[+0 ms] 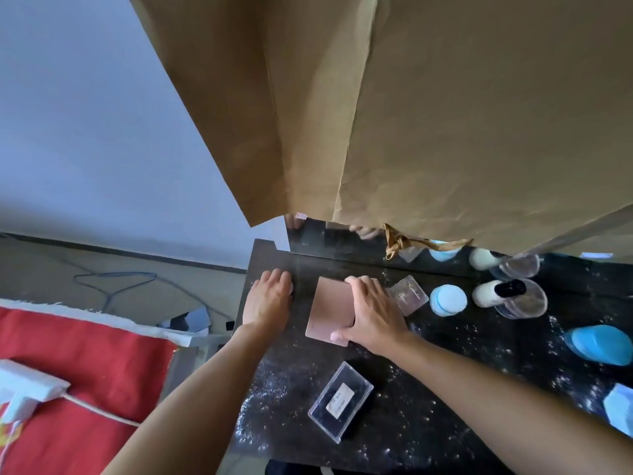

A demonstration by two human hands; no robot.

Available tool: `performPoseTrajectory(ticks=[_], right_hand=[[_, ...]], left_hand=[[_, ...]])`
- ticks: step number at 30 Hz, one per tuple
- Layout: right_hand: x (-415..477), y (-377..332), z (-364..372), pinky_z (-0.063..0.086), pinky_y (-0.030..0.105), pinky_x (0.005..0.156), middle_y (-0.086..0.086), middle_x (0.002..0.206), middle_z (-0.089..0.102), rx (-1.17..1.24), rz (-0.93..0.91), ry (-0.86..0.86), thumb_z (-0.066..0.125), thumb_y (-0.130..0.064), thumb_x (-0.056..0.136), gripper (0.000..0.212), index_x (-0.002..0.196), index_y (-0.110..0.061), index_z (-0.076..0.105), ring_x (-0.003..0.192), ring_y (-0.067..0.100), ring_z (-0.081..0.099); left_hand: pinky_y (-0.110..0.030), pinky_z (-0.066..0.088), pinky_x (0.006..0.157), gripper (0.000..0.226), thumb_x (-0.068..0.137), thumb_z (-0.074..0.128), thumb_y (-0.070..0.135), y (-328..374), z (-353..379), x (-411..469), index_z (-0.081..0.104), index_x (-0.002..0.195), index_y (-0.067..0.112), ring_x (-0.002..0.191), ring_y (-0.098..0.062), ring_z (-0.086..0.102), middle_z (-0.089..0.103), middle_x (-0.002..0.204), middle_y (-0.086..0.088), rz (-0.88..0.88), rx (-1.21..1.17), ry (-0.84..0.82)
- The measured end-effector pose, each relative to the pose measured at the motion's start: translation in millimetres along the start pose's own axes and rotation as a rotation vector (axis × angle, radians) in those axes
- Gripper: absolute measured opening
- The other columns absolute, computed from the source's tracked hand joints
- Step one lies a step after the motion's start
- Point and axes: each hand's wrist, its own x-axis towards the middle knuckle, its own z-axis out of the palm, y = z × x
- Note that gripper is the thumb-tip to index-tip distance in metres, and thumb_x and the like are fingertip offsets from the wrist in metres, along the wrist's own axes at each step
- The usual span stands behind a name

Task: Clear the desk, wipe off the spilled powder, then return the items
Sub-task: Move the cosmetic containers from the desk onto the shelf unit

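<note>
The dark desk point(428, 406) is speckled with white spilled powder point(270, 392). My right hand point(375, 313) grips a flat pink case point(330, 308) lying near the desk's back left, fingers over its far edge and thumb on the near edge. My left hand point(269, 299) rests palm down on the desk just left of the case, its fingers curled over something I cannot make out. A clear plastic box point(340, 401) with a white label lies nearer to me. Right of the pink case sit a small clear compact point(409, 294), a round blue puff point(448, 299) and a white bottle with a black cap point(498, 293).
A blue sponge point(603, 344) and a pale blue item point(620, 409) lie at the desk's right. A mirror point(342, 238) stands along the back, under a large brown paper sheet point(411, 114). A red cloth point(78, 365) and cables point(113, 286) are on the left, off the desk.
</note>
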Motion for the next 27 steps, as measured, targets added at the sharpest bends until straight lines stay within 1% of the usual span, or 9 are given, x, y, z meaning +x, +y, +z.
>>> performPoseTrajectory(ticks=[2,5,9,14,17,19,23,25,27], right_hand=[[-4,-4,-2,0.039,0.030,0.086,0.005,0.126,0.043,0.111,0.013,0.034,0.079,-0.049,0.063,0.089,0.133,-0.018,0.032,0.111,0.023,0.045],[-7,-13,-5,0.041,0.030,0.074,0.004,0.123,0.049,0.336,0.139,0.034,0.080,-0.038,0.069,0.074,0.127,-0.017,0.041,0.104,0.025,0.056],[-19,-23,-10,0.043,0.028,0.069,0.002,0.102,0.066,0.511,0.331,0.083,0.081,-0.037,0.068,0.048,0.103,-0.016,0.056,0.091,0.023,0.061],[-61,-27,-29,0.051,0.032,0.068,-0.005,0.086,0.067,0.701,0.477,0.205,0.081,-0.035,0.066,0.033,0.087,-0.018,0.062,0.079,0.016,0.062],[-102,-18,-43,0.054,0.034,0.072,0.000,0.089,0.070,0.906,0.543,0.291,0.079,-0.022,0.071,0.024,0.091,-0.016,0.067,0.082,0.018,0.066],[-133,-8,-50,0.054,0.035,0.073,0.005,0.093,0.070,1.048,0.594,0.321,0.073,-0.015,0.078,0.017,0.094,-0.014,0.066,0.083,0.020,0.066],[-197,22,-56,0.054,0.031,0.073,0.005,0.101,0.069,1.172,0.705,0.374,0.069,-0.023,0.084,0.025,0.107,-0.015,0.063,0.089,0.018,0.066],[-232,40,-57,0.053,0.029,0.074,0.003,0.100,0.068,1.185,0.759,0.417,0.068,-0.028,0.086,0.023,0.106,-0.019,0.062,0.091,0.018,0.065],[-268,58,-57,0.052,0.026,0.069,0.004,0.098,0.069,1.204,0.784,0.483,0.067,-0.028,0.087,0.021,0.104,-0.017,0.062,0.088,0.019,0.066]], left_hand=[[-0.042,0.046,0.073,0.010,0.086,0.058,0.005,-3,0,-5,0.058,0.095,0.007,0.092,-0.034,0.052,0.058,0.105,-0.012,-0.010,-0.055,-0.008],[-0.043,0.046,0.067,0.013,0.086,0.057,0.004,-8,-7,-16,0.057,0.099,0.004,0.084,-0.038,0.054,0.052,0.104,-0.016,-0.036,-0.129,-0.013],[-0.045,0.045,0.064,0.010,0.090,0.051,0.008,-15,-23,-42,0.052,0.100,0.006,0.077,-0.040,0.056,0.051,0.099,-0.014,-0.011,-0.189,-0.022],[-0.041,0.049,0.070,0.015,0.091,0.049,0.012,-12,-49,-62,0.054,0.104,0.011,0.082,-0.035,0.059,0.056,0.095,-0.010,0.120,-0.179,-0.042],[-0.031,0.050,0.075,0.018,0.092,0.057,0.020,13,-64,-68,0.057,0.110,0.016,0.087,-0.024,0.062,0.059,0.102,-0.005,0.207,-0.178,-0.046],[-0.029,0.054,0.079,0.024,0.092,0.060,0.028,38,-71,-73,0.056,0.114,0.020,0.088,-0.020,0.062,0.061,0.107,-0.003,0.259,-0.180,-0.061],[-0.035,0.053,0.079,0.029,0.090,0.060,0.031,102,-81,-86,0.054,0.116,0.019,0.091,-0.025,0.061,0.061,0.110,-0.005,0.414,-0.156,-0.070],[-0.037,0.052,0.079,0.029,0.091,0.057,0.031,138,-83,-97,0.055,0.117,0.018,0.091,-0.027,0.062,0.062,0.110,-0.007,0.494,-0.158,-0.061],[-0.035,0.051,0.078,0.030,0.091,0.057,0.032,175,-85,-110,0.054,0.118,0.019,0.092,-0.026,0.062,0.062,0.110,-0.005,0.567,-0.158,-0.061]])
